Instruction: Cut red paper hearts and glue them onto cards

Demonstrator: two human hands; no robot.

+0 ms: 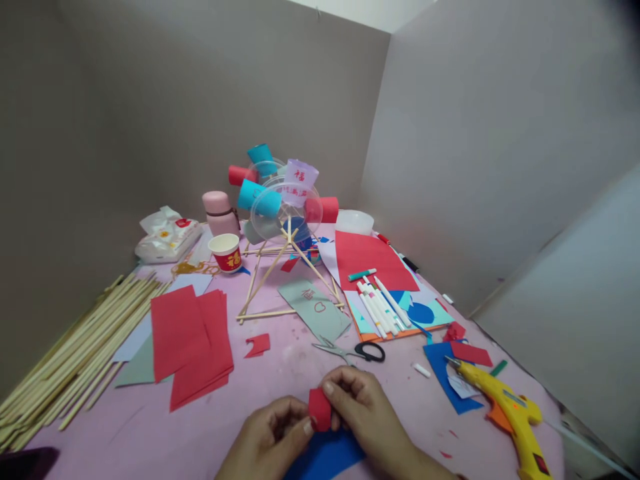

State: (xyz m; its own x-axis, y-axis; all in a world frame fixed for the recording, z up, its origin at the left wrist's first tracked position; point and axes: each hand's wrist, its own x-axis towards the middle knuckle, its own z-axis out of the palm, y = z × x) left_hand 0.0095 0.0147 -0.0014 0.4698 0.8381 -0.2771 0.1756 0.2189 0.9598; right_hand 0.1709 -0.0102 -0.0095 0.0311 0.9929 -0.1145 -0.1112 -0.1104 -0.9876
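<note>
- Left hand [273, 437]: thumb and fingers closed in a pinch on the near left edge of a small red paper piece [319, 409]
- Right hand [367, 413]: also pinching that piece, its thumb on the far right corner, so the paper sits between the two hands
- Just below both hands, partly covered by them: a blue sheet [327, 459] on the pink-covered table [120, 447]
- Just beyond the right hand: scissors [356, 353] with black handles, blades pointing left, and past them a grey card [317, 313] bearing red marks
- Beyond the left hand: a torn-edged red scrap [260, 344]; farther left, overlapping red cards [193, 340], then a heap of wooden sticks [95, 353]
- To the right of the right hand, well apart: a yellow glue gun [515, 413], its nozzle over blue paper [440, 367]
- Farther beyond the right hand: white markers [383, 308] in a bunch
- Far beyond both hands: a stick-framed wheel model [289, 230] carrying coloured paper tubes [260, 198]
</note>
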